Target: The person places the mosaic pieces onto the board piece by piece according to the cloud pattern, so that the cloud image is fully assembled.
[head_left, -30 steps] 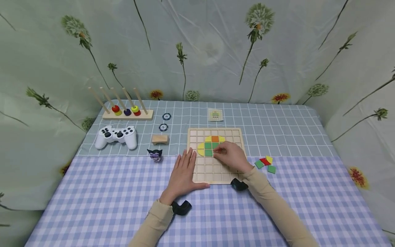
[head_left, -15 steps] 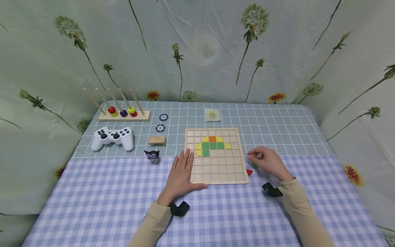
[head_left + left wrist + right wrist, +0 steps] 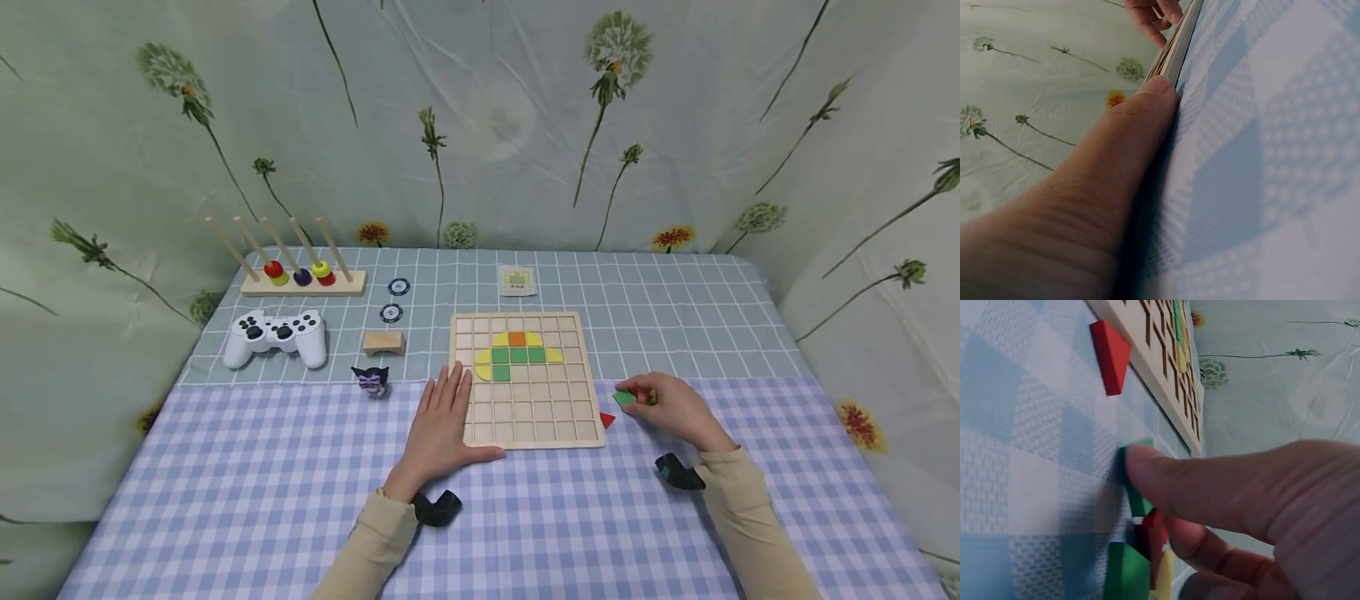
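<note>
From where I stand, the person's left hand (image 3: 437, 427) lies with its fingers straight and spread, resting on the left edge of the wooden grid board (image 3: 534, 412), thumb stretched along the near edge, gripping nothing. The right hand (image 3: 675, 410) is off to the board's right, thumb and fingers curled in a pinch on a green tile (image 3: 622, 400) just over the cloth. Close under that hand, seen from the right wrist, sit another green piece (image 3: 1127, 575), a red piece (image 3: 1152, 547) and a yellow piece (image 3: 1164, 578). A red triangle (image 3: 607, 420) lies just beside the board's right edge.

In the board's upper half, an orange square (image 3: 517, 339) sits between two yellow tiles; below it runs a row of three green squares (image 3: 518, 355) with yellow at both ends, and another green square under the leftmost. Beyond the board rests a small printed card (image 3: 517, 281); to its left are a white game controller (image 3: 275, 337) and a wooden arch block (image 3: 383, 342).
</note>
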### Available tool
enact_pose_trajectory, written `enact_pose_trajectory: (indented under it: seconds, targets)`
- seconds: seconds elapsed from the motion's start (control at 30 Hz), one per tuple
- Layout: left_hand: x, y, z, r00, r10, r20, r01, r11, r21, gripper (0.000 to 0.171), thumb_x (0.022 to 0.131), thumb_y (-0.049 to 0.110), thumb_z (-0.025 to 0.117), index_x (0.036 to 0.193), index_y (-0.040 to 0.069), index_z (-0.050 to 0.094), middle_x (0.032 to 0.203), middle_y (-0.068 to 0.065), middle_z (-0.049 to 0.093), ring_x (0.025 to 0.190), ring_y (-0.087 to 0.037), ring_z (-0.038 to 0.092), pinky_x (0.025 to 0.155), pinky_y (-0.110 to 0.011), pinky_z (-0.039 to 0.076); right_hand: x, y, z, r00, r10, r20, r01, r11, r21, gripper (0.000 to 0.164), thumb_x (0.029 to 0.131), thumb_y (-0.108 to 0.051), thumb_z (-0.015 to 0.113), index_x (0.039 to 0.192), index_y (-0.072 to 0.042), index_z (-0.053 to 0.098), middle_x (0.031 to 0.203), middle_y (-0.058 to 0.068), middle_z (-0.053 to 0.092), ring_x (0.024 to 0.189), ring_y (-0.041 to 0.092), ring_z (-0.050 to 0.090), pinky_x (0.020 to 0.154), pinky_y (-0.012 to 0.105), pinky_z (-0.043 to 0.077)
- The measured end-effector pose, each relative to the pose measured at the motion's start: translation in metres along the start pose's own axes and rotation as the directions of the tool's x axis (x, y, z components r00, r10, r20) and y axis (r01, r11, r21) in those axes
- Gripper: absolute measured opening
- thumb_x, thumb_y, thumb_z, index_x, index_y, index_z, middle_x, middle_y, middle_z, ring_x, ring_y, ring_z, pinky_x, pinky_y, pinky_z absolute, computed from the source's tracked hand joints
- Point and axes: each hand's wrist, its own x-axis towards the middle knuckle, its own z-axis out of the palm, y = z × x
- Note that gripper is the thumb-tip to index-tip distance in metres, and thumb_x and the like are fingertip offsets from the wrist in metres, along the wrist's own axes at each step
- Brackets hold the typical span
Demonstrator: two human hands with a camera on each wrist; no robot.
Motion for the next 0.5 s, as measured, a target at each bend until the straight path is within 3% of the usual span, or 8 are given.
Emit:
enact_pose_trajectory:
  seconds: [0.27, 0.5]
  targets:
    - [0.0003, -0.0005, -0.0003, 1.0, -0.002, -0.005, 0.002, 1.0, 0.003, 0.124, 0.066, 0.08, 0.06, 0.151, 0.001, 0.015, 0.156, -0.016, 0.009, 0.143, -0.031, 0.003, 0.115, -0.043, 0.001, 0.0052, 0.0024, 0.0031, 0.997, -0.051, -0.056, 0.051, 0.999, -0.016, 0.018, 0.075, -0.01, 0.08, 0.085, -0.008, 0.066, 0.075, 0.001, 0.049, 0.07, 0.018, 0.044, 0.059, 0.031, 0.037]
    - [0.0, -0.0008, 0.0, 1.0, 0.003, -0.003, -0.003, 1.0, -0.004, 0.124, 0.066, 0.08, 0.06, 0.151, 0.001, 0.015, 0.156, -0.017, 0.009, 0.143, -0.031, 0.003, 0.114, -0.043, 0.001, 0.0073, -0.0014, 0.0077, 0.997, -0.036, -0.075, 0.038, 0.999, 0.017, 0.023, 0.075, -0.011, 0.08, 0.08, -0.013, 0.058, 0.068, -0.004, 0.051, 0.06, 0.014, 0.045, 0.053, 0.027, 0.036]
